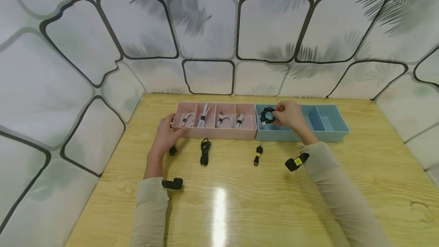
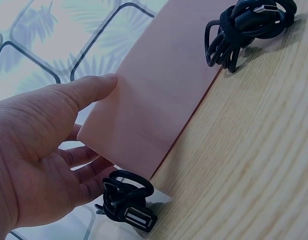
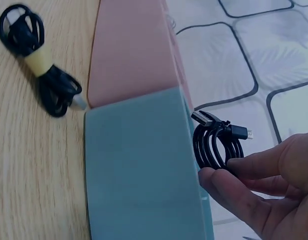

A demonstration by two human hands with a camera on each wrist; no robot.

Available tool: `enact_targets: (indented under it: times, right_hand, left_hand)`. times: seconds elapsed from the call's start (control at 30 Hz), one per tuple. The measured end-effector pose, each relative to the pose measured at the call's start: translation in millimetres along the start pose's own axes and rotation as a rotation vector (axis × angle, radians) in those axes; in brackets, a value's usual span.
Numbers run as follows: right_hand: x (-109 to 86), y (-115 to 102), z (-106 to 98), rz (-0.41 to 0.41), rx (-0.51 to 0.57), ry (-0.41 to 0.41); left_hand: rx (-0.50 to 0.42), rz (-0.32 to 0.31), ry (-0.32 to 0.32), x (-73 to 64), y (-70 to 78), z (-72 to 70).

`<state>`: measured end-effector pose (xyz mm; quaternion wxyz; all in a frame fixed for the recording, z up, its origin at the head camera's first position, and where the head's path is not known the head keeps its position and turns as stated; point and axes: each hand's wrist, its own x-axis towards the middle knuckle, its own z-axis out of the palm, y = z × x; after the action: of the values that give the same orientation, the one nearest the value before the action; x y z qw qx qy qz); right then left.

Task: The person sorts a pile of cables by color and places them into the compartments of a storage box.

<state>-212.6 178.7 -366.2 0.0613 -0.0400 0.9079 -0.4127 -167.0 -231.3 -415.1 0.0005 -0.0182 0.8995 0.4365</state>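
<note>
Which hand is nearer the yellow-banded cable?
Right. The right hand is beyond and right of the yellow-banded cable, holding a coiled cable over the blue box; the left hand is farther off to the left, gripping the pink box.

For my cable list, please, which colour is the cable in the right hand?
The cable is black, seen best in the right wrist view.

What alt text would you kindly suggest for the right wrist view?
A right hand pinches a coiled black cable by the rim of a blue box. A pink box adjoins it, and another bundled cable lies on the wooden table.
</note>
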Motion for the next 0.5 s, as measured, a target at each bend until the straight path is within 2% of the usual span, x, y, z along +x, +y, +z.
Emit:
enact_targets:
  times: [0.17, 0.4, 0.5]
  right_hand:
    - [9.6, 3.4, 1.6, 0.024, -0.087, -0.019]
    - [21.3, -2.4, 10.6, -0.042, -0.321, -0.051]
    - [26.4, -6.0, 15.5, -0.056, -0.386, -0.079]
  left_hand:
    - [-0.009, -0.005, -0.001, -0.6, -1.5, 0.8]
    - [-0.012, 0.0, 0.0, 0.2, -2.8, 0.6]
    - [-0.012, 0.004, 0.002, 0.6, -2.8, 0.4]
